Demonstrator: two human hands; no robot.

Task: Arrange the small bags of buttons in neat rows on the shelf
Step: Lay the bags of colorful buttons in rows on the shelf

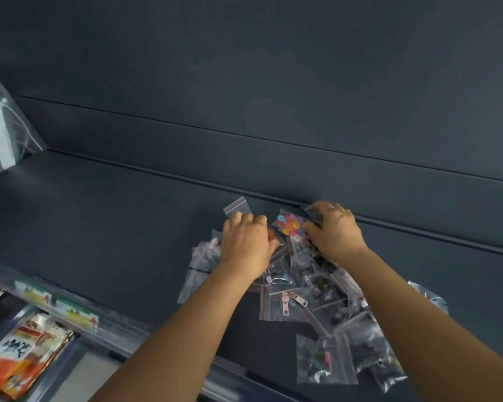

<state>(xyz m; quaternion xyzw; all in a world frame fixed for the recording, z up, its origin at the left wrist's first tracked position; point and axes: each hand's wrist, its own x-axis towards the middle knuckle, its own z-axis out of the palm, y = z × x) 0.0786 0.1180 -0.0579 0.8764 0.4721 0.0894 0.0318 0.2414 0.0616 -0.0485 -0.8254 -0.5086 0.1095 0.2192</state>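
A dark grey metal shelf [99, 227] carries a loose heap of small clear zip bags of buttons [317, 297]. The left hand [246, 245] and right hand [336, 232] rest on the heap's far end, fingers curled onto bags.

Dim even light, soft blur throughout, wide-angle bending at edges.

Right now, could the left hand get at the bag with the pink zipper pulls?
Probably yes. The zipper bag lies on top of the pile, just behind the left hand, beside that forearm, with nothing covering it. The hand would only need to draw back.
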